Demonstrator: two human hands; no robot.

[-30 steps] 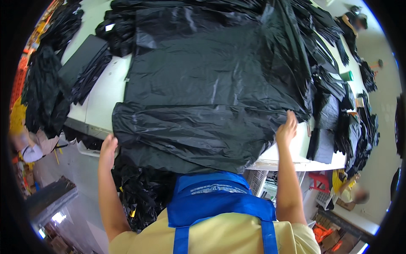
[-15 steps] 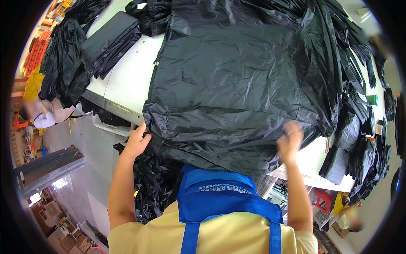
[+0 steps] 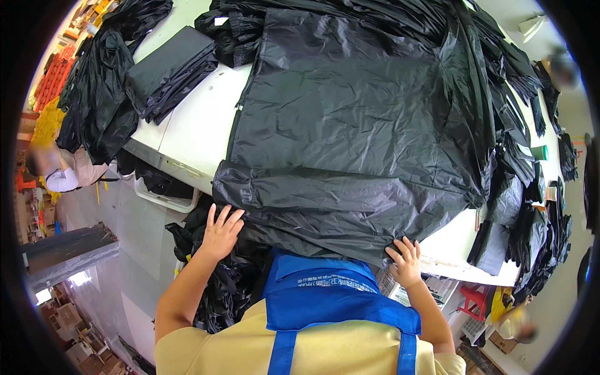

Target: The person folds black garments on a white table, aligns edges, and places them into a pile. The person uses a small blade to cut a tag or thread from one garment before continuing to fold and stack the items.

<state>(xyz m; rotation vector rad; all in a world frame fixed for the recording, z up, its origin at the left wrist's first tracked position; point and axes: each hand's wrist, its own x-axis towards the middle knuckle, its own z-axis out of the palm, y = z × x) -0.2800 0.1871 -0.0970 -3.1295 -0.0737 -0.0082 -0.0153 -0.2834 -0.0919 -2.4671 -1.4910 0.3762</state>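
A large sheet of thin, shiny black material [image 3: 350,119] lies creased across the white table before me. Its near part is folded over into a band and hangs past the table's front edge. My left hand [image 3: 222,234] rests at the sheet's near left corner, fingers spread and lying on the material. At the near right edge, my right hand [image 3: 406,262] touches the sheet with its fingers apart. Neither hand grips anything that I can see. Whether the material is plastic or coated cloth I cannot make out.
A folded black stack [image 3: 172,69] and a heap of black material [image 3: 100,87] are at the left. More black pieces [image 3: 512,206] crowd the right side of the table [image 3: 194,122]. Below the table is a white bin [image 3: 165,199]. Other people sit farther off on both sides.
My right hand has moved down and left to the sheet's near edge. My left hand has come slightly lower and right, its fingers now spread. The folded band looks flatter.
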